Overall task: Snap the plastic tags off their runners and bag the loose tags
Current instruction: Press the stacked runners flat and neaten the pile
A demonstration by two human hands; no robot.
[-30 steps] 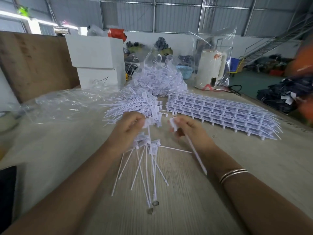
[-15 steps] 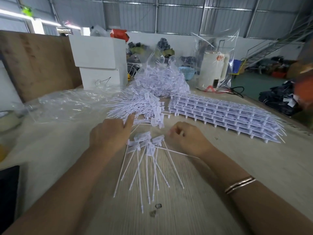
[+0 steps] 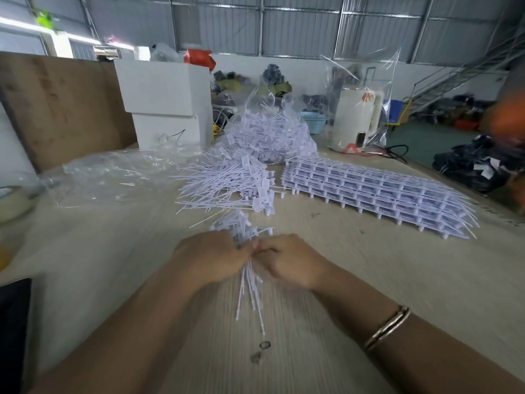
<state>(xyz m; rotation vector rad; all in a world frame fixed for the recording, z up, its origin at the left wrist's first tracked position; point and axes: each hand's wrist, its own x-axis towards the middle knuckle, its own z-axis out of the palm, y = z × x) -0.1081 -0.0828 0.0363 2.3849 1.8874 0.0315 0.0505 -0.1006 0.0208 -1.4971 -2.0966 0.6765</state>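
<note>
Both my left hand [image 3: 210, 258] and right hand [image 3: 287, 258] pinch a small bundle of thin white plastic tags [image 3: 250, 277] at the middle of the pale wooden surface [image 3: 397, 280], near its front edge. They look light, springy and slippery, so I would grip just below the flat heads. I can read no writing.

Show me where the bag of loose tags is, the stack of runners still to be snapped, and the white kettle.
bag of loose tags [image 3: 270, 137]: head view, on the bulging middle of the clear bag.
stack of runners [image 3: 375, 194]: head view, on the stack's top layer.
white kettle [image 3: 355, 120]: head view, on its body.
</note>
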